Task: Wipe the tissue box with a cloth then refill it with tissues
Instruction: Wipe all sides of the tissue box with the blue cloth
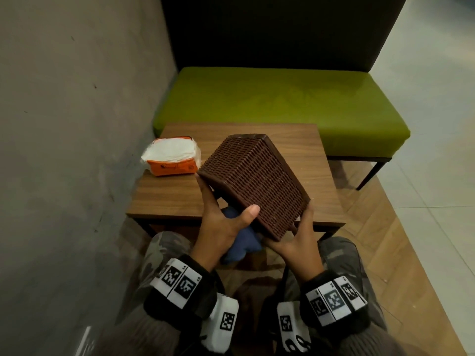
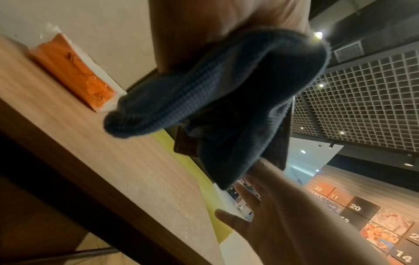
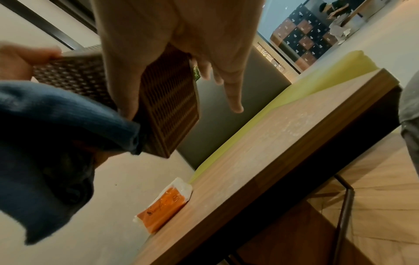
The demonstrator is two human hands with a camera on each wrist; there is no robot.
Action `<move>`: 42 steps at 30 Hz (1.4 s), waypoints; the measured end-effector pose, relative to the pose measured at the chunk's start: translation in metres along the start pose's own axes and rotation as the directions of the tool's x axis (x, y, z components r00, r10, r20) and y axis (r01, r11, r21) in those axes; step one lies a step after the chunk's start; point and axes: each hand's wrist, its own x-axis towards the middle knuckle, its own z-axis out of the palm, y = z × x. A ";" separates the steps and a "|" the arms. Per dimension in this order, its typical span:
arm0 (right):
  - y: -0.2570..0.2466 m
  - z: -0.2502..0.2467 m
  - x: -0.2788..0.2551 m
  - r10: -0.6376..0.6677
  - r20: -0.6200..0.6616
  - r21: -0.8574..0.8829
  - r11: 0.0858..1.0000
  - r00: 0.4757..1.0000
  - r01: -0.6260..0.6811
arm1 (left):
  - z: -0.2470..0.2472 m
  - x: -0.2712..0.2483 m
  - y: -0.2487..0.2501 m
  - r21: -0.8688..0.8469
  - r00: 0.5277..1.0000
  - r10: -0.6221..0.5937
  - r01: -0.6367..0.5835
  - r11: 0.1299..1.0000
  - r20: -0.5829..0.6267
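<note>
Both hands (image 1: 226, 222) (image 1: 295, 242) hold tilted tissue box (image 1: 252, 183) above cloth (image 1: 239, 242).

Blue cloth (image 1: 240, 242) mostly hidden in head view, tucked under the tissue box (image 1: 253, 182) and behind the left hand (image 1: 223, 224). Left fingers out of sight beneath the box; only the thumb showed on top. Right hand (image 1: 298, 242) fingers likewise hidden behind the box's lower edge. Box opening faced away, inside not visible. Print on the orange tissue pack (image 1: 171, 159) too small to read. Left wrist view: box (image 2: 186, 145) nearly all covered by cloth (image 2: 217, 100), foreground blurred. Right wrist view: cloth (image 3: 45, 147) cut off by the left edge.
</note>
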 end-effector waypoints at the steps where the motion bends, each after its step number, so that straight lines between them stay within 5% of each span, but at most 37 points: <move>1: 0.000 -0.001 -0.001 0.007 0.016 -0.028 1.000 1.000 -0.006 | 0.000 0.001 -0.003 0.051 0.999 0.033 -0.031 0.998 -0.035; 7: -0.033 0.002 0.002 -0.054 0.065 -0.042 0.997 0.996 0.057 | -0.008 0.004 -0.014 0.257 0.995 0.101 -0.102 0.961 0.018; 15: -0.015 0.001 0.017 -0.092 -0.153 -0.097 0.992 0.984 0.077 | -0.033 0.012 -0.018 0.351 0.963 0.034 -0.130 0.927 0.267; 18: -0.005 -0.005 0.018 -0.090 -0.163 -0.183 0.981 0.983 0.059 | -0.054 0.023 -0.006 0.271 0.993 0.114 -0.112 0.956 0.009; 21: 0.000 0.000 0.016 -0.110 -0.112 -0.202 0.976 0.988 0.086 | -0.054 0.027 0.027 0.129 0.948 0.259 -0.237 0.963 -0.186; 23: -0.002 0.006 0.013 -0.127 -0.089 -0.212 0.972 0.988 0.105 | -0.037 0.022 0.050 0.170 0.893 0.401 -0.371 0.913 -0.204; 25: -0.010 0.012 0.013 -0.102 -0.045 -0.178 0.980 0.994 0.092 | -0.013 0.012 0.061 0.218 0.875 0.464 -0.431 0.876 -0.136; 27: -0.018 0.019 0.012 -0.083 -0.002 -0.073 0.994 0.997 0.083 | 0.009 0.000 0.054 0.272 0.892 0.445 -0.448 0.851 0.079; 30: -0.009 0.022 0.006 -0.052 -0.080 0.054 0.997 0.995 0.057 | 0.019 -0.011 0.024 0.504 0.752 0.504 -0.659 0.558 0.425; 31: -0.005 0.022 0.005 -0.047 -0.106 0.000 0.999 0.993 0.047 | 0.017 -0.009 0.018 0.511 0.739 0.499 -0.673 0.535 0.452; 34: 0.002 0.019 0.003 -0.173 -0.084 -0.139 0.977 0.981 0.161 | 0.004 0.007 0.017 0.499 0.814 0.494 -0.578 0.646 0.305; 38: 0.003 0.020 0.004 -0.318 -0.069 -0.199 0.933 0.945 0.300 | -0.015 0.040 0.019 0.497 0.897 0.437 -0.349 0.794 -0.069; 40: 0.002 0.022 0.006 -0.322 -0.068 -0.214 0.929 0.944 0.302 | -0.015 0.040 0.022 0.500 0.898 0.439 -0.361 0.787 -0.043; 42: 0.001 0.022 0.013 -0.332 -0.073 -0.229 0.923 0.940 0.308 | -0.001 0.025 0.027 0.490 0.868 0.479 -0.475 0.730 0.128</move>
